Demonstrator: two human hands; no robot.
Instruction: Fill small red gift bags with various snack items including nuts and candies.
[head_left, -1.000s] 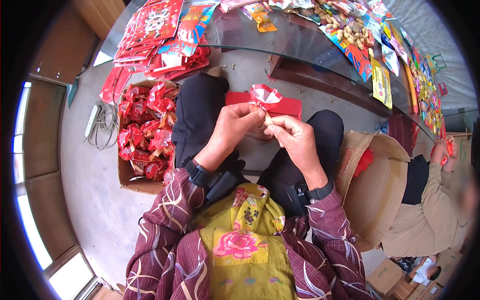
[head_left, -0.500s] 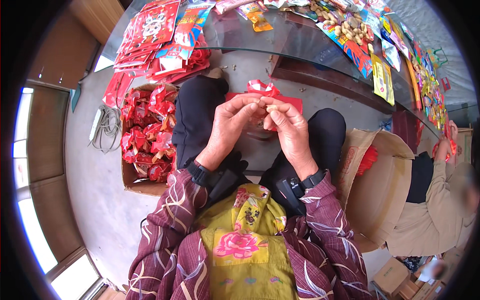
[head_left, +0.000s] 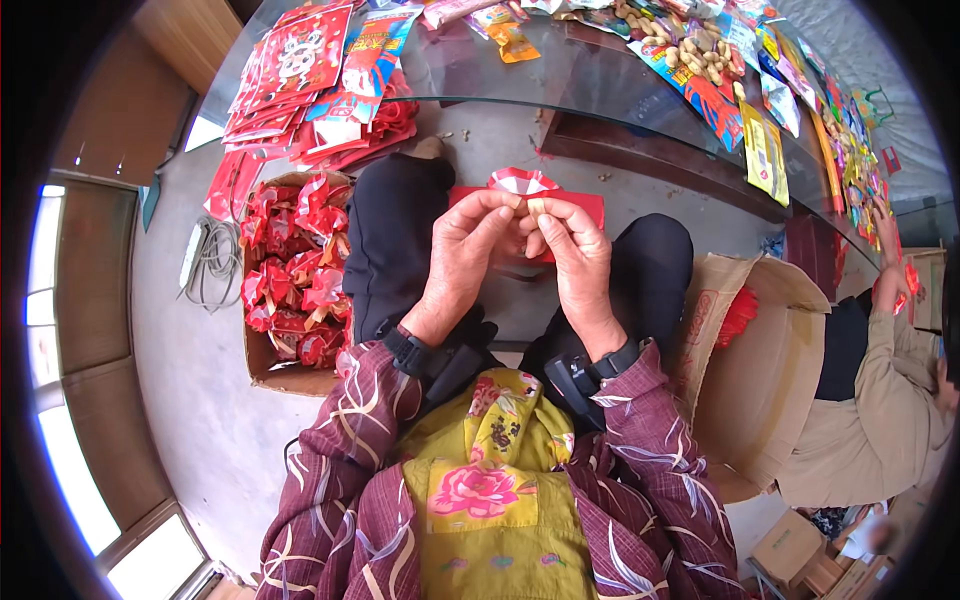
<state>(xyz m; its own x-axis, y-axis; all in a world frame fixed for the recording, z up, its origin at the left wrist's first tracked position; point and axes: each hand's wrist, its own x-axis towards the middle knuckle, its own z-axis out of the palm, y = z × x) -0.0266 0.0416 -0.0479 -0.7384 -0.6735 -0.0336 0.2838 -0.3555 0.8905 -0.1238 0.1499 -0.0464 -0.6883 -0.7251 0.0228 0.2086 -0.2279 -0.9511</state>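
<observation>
Above my knees, my left hand [head_left: 462,255] and my right hand [head_left: 580,265] meet with thumbs and fingers pinched. Their fingertips nearly touch at the neck of a red bag [head_left: 524,181] with a gathered, crinkled top. Whatever the fingers grip is too small to make out. My hands cover most of the bag's body. Behind it shows a flat red surface [head_left: 592,207]. Left of my legs, a cardboard box [head_left: 290,376] is packed with red bags [head_left: 300,270] with similarly gathered tops.
A glass table [head_left: 480,85] spans the far side, bearing flat red printed bags [head_left: 297,60], peanuts [head_left: 700,55] and colourful snack packets [head_left: 765,155]. An opened cardboard carton [head_left: 750,400] stands at my right, holding something red [head_left: 737,318]. Beyond it sits another person [head_left: 870,400]. A coiled cable [head_left: 212,255] lies on the left floor.
My fingertips have drawn slightly lower and closer together at the bag's neck. The bag's gathered top looks wider and lower. The other person's arms have shifted toward the table.
</observation>
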